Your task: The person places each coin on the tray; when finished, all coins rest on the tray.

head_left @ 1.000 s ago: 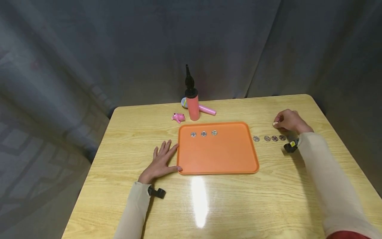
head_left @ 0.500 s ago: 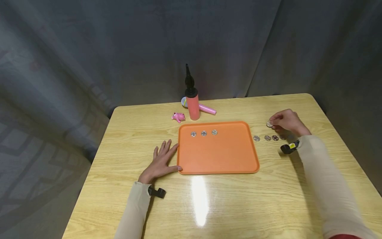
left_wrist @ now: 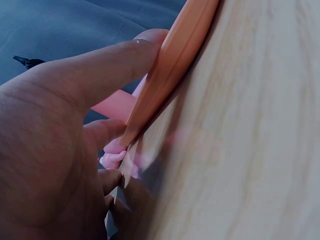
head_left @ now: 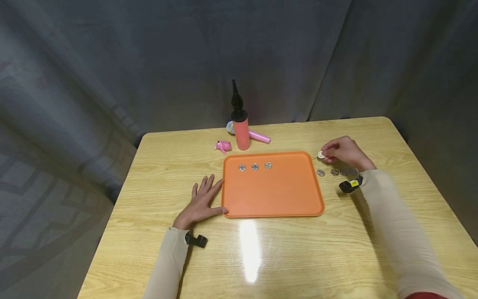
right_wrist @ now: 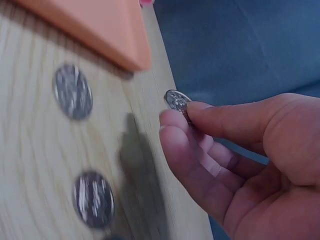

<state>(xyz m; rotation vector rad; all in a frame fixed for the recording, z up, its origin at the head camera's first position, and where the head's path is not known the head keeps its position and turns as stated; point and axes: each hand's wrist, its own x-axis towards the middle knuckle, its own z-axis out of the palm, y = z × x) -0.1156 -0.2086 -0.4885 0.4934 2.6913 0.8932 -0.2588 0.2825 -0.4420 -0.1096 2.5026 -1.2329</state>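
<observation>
My right hand (head_left: 345, 151) pinches a silver coin (right_wrist: 176, 100) between thumb and fingertips, above the table just past the tray's back right corner. In the right wrist view the coin's patterned face shows, tilted. Below that hand, several more silver coins (head_left: 320, 172) lie in a row on the table, right of the orange tray (head_left: 274, 193). Three coins (head_left: 255, 167) lie in a line inside the tray near its back edge. My left hand (head_left: 199, 203) rests with spread fingers at the tray's left side, thumb on the rim (left_wrist: 177, 60).
Behind the tray stands a pink hand pump (head_left: 242, 133) with a black nozzle. A pink-handled toy (head_left: 260, 137) lies behind it, and a small pink figurine (head_left: 223, 146) sits to its left. A dark curtain (head_left: 179, 70) hangs beyond the wooden table (head_left: 298, 253).
My right hand has moved left with the pinched coin, towards the tray's back right corner. The left hand, the tray and the coins lying down have stayed put.
</observation>
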